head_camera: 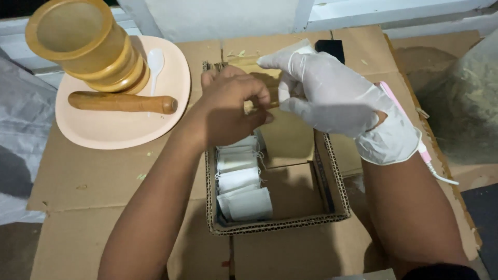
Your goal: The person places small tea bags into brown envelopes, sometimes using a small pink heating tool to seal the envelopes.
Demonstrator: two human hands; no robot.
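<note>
Two hands work over the cardboard box (332, 207), my landmark here. Nearest me, inside the box against its left wall, I see a row of small white sachets (239, 181) standing on edge, packed tight so they prop each other up; the box's right side shows bare cardboard. Just above the box's far edge, my bare left hand (228, 106) has its grip pinched shut on a thin tan strip (259, 105), and my gloved right hand (337, 96) pinches the same strip from the other side, apparently to keep it taut between them. Right of the box lies a pink tool with a white cord (415, 140). Far left of the box, a peach plate (104, 132) keeps a wooden mortar (88, 44), pestle (122, 102) and white spoon (155, 62) together.
</note>
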